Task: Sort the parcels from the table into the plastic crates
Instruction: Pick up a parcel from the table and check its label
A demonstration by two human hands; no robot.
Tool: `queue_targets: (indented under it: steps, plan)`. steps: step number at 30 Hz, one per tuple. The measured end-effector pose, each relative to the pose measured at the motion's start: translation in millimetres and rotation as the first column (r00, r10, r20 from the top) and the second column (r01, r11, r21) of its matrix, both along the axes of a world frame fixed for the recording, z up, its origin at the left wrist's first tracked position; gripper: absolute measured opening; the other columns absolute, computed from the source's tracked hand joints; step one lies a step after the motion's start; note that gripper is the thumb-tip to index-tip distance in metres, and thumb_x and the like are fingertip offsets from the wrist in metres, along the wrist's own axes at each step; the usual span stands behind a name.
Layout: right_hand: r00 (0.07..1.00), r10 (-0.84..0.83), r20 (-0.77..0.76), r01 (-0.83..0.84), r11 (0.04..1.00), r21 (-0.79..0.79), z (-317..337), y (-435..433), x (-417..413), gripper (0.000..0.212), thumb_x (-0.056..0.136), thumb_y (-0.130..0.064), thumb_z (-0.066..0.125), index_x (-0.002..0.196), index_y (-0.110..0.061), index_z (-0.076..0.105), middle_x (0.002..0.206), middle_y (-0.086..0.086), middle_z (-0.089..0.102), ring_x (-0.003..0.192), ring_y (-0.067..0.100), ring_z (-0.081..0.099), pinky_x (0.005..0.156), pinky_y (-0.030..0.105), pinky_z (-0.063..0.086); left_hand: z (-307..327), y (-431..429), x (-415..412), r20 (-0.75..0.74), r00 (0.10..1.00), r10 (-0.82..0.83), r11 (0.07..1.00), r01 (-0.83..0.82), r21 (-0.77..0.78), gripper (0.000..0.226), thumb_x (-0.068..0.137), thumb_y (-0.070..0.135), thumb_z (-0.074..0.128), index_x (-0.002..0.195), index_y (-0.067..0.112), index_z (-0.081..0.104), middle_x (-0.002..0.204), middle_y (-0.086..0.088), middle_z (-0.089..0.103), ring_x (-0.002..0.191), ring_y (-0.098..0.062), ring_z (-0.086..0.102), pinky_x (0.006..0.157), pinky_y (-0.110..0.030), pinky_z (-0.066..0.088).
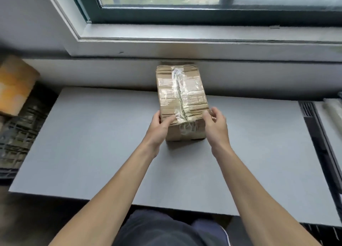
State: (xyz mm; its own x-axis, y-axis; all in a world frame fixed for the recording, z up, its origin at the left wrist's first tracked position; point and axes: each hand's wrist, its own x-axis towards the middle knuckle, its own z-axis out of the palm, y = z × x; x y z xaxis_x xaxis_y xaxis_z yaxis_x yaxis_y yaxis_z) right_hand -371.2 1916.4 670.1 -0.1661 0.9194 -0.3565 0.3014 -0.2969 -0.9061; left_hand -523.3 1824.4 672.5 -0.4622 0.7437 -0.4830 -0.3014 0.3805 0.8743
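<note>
A brown cardboard parcel, wrapped in clear tape, sits on the grey table near its far edge. My left hand grips the parcel's near left corner, thumb on top and fingers round the side. My right hand is at the near right corner with fingers loosely curled; whether it touches the box is unclear. A dark plastic crate stands left of the table with another cardboard parcel over it. A second dark crate lies along the table's right side.
A wall with a window sill rises right behind the table. A pale wrapped item lies at the far right beyond the right crate. My lap shows below the table's near edge.
</note>
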Motion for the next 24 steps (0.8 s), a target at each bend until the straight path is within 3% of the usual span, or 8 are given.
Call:
queue_targets:
  steps: [5, 8, 11, 16, 18, 20, 22, 24]
  plan:
    - [0.989, 0.148, 0.013, -0.147, 0.988, -0.04, -3, -23, 21, 0.045, 0.106, -0.036, 0.054, 0.148, -0.021, 0.05, 0.124, -0.005, 0.046, 0.121, 0.013, 0.053, 0.108, 0.03, 0.041, 0, -37, 15, -0.072, 0.98, 0.188, 0.978, -0.193, -0.074, 0.051, 0.09, 0.037, 0.073, 0.136, 0.026, 0.054, 0.123, 0.011, 0.07, 0.119, -0.005, 0.063, 0.102, -0.028, 0.045]
    - [0.965, 0.262, 0.0, -0.262, 0.964, -0.051, -11, -63, 34, 0.029, 0.104, -0.032, 0.057, 0.133, -0.027, 0.058, 0.109, -0.003, 0.051, 0.101, 0.009, 0.057, 0.098, 0.028, 0.046, -2, -84, 19, -0.112, 0.957, 0.269, 0.953, -0.282, -0.115, 0.037, 0.1, 0.028, 0.067, 0.134, 0.028, 0.055, 0.125, 0.01, 0.07, 0.119, -0.005, 0.063, 0.106, -0.03, 0.045]
    - [0.941, 0.338, -0.028, -0.339, 0.938, -0.073, -16, -97, 45, 0.021, 0.103, -0.025, 0.061, 0.123, -0.028, 0.059, 0.094, -0.002, 0.054, 0.083, 0.004, 0.054, 0.078, 0.015, 0.045, -5, -135, 20, -0.104, 0.927, 0.361, 0.914, -0.374, -0.157, 0.026, 0.104, 0.023, 0.061, 0.13, 0.022, 0.064, 0.121, 0.004, 0.074, 0.113, -0.008, 0.069, 0.097, -0.029, 0.049]
    - [0.963, 0.267, -0.014, -0.268, 0.961, -0.064, -21, -89, 35, 0.024, 0.104, -0.027, 0.06, 0.128, -0.023, 0.061, 0.121, -0.003, 0.063, 0.1, -0.007, 0.058, 0.081, 0.006, 0.042, -9, -166, 5, 0.015, 0.915, 0.403, 0.901, -0.394, -0.184, 0.031, 0.11, 0.027, 0.048, 0.118, 0.009, 0.072, 0.111, -0.005, 0.078, 0.108, -0.017, 0.071, 0.089, -0.034, 0.052]
    - [0.965, 0.261, -0.018, -0.261, 0.959, -0.109, -20, -75, 21, 0.041, 0.106, -0.033, 0.057, 0.144, -0.02, 0.055, 0.141, -0.007, 0.058, 0.123, -0.001, 0.056, 0.098, 0.013, 0.04, -14, -155, -12, 0.034, 0.931, 0.364, 0.919, -0.354, -0.173, 0.037, 0.112, 0.031, 0.043, 0.118, 0.009, 0.071, 0.111, -0.004, 0.078, 0.109, -0.016, 0.071, 0.089, -0.033, 0.052]
    - [0.957, 0.29, -0.029, -0.291, 0.94, -0.179, -19, -65, 2, 0.046, 0.108, -0.04, 0.052, 0.145, -0.014, 0.055, 0.146, -0.006, 0.058, 0.135, 0.014, 0.054, 0.111, 0.028, 0.043, -21, -136, -32, 0.054, 0.952, 0.301, 0.942, -0.288, -0.172, 0.042, 0.113, 0.038, 0.037, 0.117, 0.015, 0.072, 0.106, 0.002, 0.079, 0.107, -0.012, 0.071, 0.087, -0.03, 0.051]
    - [0.932, 0.358, -0.063, -0.363, 0.906, -0.217, -19, -66, -18, 0.041, 0.107, -0.046, 0.051, 0.133, -0.016, 0.061, 0.131, -0.002, 0.069, 0.124, 0.019, 0.065, 0.106, 0.04, 0.053, -27, -116, -49, 0.137, 0.967, 0.216, 0.96, -0.184, -0.211, 0.047, 0.11, 0.049, 0.039, 0.113, 0.017, 0.073, 0.101, 0.001, 0.078, 0.099, -0.013, 0.073, 0.088, -0.033, 0.054]
    - [0.916, 0.399, -0.051, -0.4, 0.893, -0.206, -21, -75, -32, 0.033, 0.104, -0.048, 0.056, 0.131, -0.03, 0.062, 0.123, -0.01, 0.073, 0.112, 0.011, 0.071, 0.098, 0.037, 0.057, -34, -103, -59, 0.302, 0.944, 0.136, 0.982, -0.089, -0.165, 0.058, 0.106, 0.059, 0.042, 0.125, 0.014, 0.071, 0.118, -0.01, 0.077, 0.112, -0.027, 0.073, 0.1, -0.046, 0.054]
